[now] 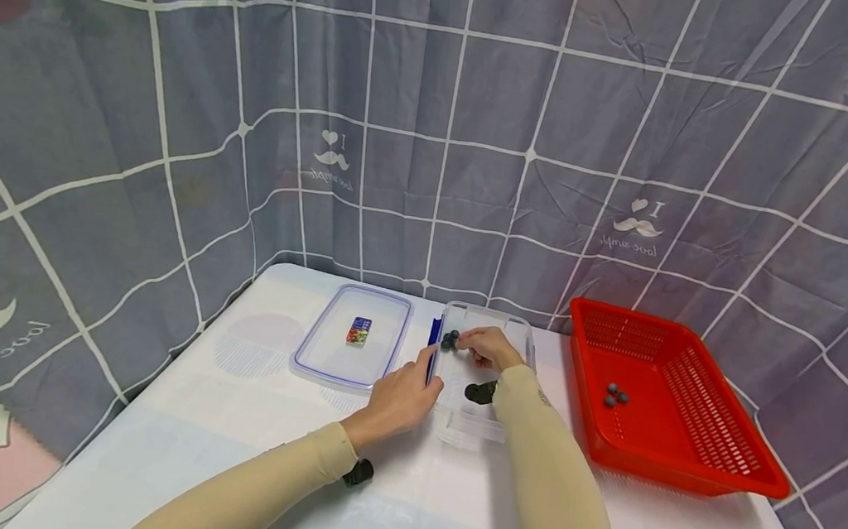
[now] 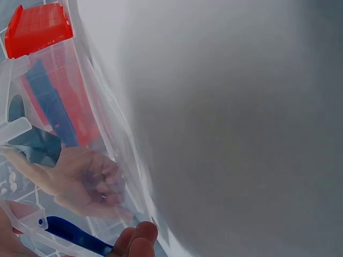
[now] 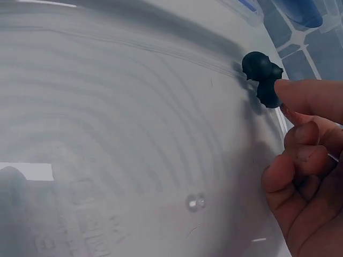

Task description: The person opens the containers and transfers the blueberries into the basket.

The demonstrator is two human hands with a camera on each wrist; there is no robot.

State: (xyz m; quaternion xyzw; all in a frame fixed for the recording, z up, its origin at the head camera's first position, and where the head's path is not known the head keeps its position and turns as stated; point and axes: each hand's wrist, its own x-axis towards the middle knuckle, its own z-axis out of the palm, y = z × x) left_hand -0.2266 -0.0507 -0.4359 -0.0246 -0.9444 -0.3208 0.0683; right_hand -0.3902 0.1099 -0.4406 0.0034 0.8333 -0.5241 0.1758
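A clear plastic container (image 1: 466, 434) stands on the table, with several blueberries (image 1: 450, 340) clustered at its far left corner. My right hand (image 1: 490, 349) reaches inside and pinches a blueberry (image 3: 268, 93) of that cluster between index finger and thumb, the thumb partly hidden. In the right wrist view its other fingers are curled. My left hand (image 1: 403, 397) grips the container's left side beside a blue latch (image 2: 75, 234). Through the clear wall the left wrist view shows my right hand (image 2: 88, 182).
Left of the container lies its clear lid (image 1: 320, 344) with a blue rim and a small printed label (image 1: 359, 332). To the right is a red plastic basket (image 1: 669, 417) holding several blueberries (image 1: 611, 394). A grey checked curtain (image 1: 490, 178) hangs behind the table.
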